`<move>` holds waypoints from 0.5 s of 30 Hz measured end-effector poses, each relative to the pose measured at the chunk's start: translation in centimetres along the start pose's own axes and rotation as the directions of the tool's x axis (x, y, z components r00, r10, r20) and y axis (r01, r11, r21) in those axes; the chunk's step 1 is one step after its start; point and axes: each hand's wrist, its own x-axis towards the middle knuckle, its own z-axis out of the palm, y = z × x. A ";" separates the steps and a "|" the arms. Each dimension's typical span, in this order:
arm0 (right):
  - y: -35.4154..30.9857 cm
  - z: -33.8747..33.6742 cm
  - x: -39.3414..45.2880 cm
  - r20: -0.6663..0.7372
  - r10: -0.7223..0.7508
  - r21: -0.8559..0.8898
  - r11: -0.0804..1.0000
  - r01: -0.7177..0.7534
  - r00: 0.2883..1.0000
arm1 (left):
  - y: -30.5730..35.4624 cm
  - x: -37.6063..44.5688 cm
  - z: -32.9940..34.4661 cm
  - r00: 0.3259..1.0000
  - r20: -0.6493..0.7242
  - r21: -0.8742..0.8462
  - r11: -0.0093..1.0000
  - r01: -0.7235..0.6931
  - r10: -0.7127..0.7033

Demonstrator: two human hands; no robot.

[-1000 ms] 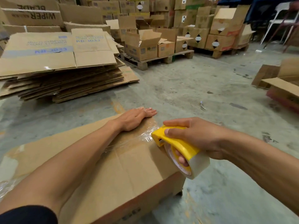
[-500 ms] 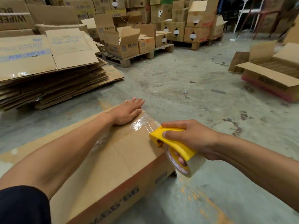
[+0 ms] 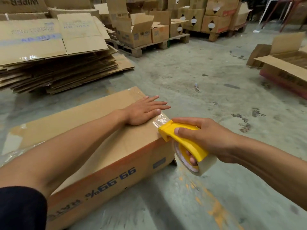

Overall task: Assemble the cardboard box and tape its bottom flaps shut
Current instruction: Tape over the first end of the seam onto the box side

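While the box lies on its side on the floor, the scene reads so:
Left hand [image 3: 144,110]: flat, fingers spread, palm pressing the cardboard box's [image 3: 93,130] upward face near its far end
Right hand [image 3: 204,138]: wrapped around the yellow tape dispenser [image 3: 181,140]
Tape dispenser: front edge touching the box's end corner, clear tape [image 3: 160,120] stretched to the top
Beyond: stack of flattened cartons [image 3: 54,55] across the concrete floor [image 3: 182,77]

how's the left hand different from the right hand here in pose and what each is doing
The left hand lies flat, fingers spread, pressing on the cardboard box; the right hand is curled around the yellow tape dispenser. The left rests on top of the box, while the right sits off its end edge. Both are bare and work the same clear tape strip.
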 end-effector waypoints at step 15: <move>5.3 -2.7 0.2 0.018 0.186 0.140 0.972 -0.187 0.982 | 0.8 -0.1 -0.4 0.998 0.017 0.048 0.997 0.059 -0.060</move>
